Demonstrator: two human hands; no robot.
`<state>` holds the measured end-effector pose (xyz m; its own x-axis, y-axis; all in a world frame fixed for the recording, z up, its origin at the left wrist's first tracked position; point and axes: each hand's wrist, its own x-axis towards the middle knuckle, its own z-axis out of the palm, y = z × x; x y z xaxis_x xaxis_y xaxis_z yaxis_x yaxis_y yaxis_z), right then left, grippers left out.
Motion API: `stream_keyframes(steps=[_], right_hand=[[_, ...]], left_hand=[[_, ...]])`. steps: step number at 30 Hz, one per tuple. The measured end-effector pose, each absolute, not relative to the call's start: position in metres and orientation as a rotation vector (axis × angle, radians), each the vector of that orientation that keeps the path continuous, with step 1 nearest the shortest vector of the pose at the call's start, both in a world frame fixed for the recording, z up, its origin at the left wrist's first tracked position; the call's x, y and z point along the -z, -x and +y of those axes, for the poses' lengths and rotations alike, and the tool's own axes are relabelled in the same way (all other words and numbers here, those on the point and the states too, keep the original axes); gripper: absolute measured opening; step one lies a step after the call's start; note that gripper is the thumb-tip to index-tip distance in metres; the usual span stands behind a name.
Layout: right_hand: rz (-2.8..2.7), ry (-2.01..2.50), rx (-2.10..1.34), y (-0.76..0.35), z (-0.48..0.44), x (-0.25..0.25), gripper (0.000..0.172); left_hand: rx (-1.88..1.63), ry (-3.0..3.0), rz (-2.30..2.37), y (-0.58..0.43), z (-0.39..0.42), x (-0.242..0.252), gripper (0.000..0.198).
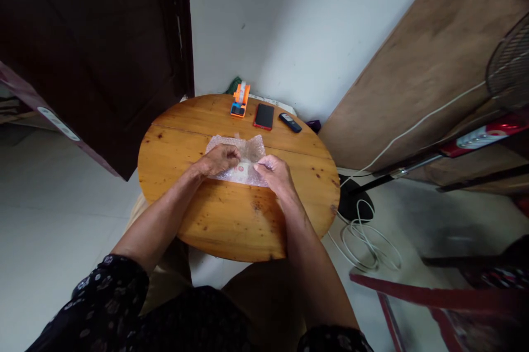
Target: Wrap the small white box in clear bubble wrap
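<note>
Clear bubble wrap [248,149] lies crumpled around a small pale box [243,171], mid-table.

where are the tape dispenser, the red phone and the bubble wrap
tape dispenser [241,99], head view, on its orange body
red phone [264,116], head view, middle of its dark face
bubble wrap [251,149], head view, far part above the hands

Dispenser [240,101], phone [264,116], remote [290,122] behind bubble wrap [253,150]

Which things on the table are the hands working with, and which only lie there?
In use: clear bubble wrap sheet, gripped by left hand and right hand; small pale item.
Lying about: orange tape dispenser; red-edged black phone; small dark remote.
</note>
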<state>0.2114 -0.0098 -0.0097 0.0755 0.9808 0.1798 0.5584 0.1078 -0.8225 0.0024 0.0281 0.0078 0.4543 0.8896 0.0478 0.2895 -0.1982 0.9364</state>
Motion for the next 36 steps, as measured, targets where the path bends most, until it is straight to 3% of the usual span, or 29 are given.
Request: stream_keyframes(steps=[5, 12, 21, 29, 36], right_hand=[[-1.661, 1.496, -0.137, -0.199, -0.023, -0.001, 0.019], [-1.920, 1.267, 0.224, -0.184, -0.041, -0.016, 0.018], [-2.005, 1.328, -0.102, -0.189, -0.029, -0.006, 0.020], [-2.090, 1.320, -0.427, -0.187, -0.026, -0.002, 0.068], [-2.085, 1.346, -0.423, -0.184, -0.026, 0.000, 0.071]], left_hand=[[-0.808, -1.769, 1.075, -0.006, 0.025, -0.011, 0.004], [-0.820, -1.832, 1.085, -0.005, 0.025, -0.010, 0.007], [-0.825, -1.824, 1.092, -0.002, 0.026, -0.005, 0.008], [-0.830, -1.782, 1.048, 0.000, 0.023, -0.007, 0.011], [-0.838, -1.832, 1.117, 0.007, 0.022, -0.012, 0.012]])
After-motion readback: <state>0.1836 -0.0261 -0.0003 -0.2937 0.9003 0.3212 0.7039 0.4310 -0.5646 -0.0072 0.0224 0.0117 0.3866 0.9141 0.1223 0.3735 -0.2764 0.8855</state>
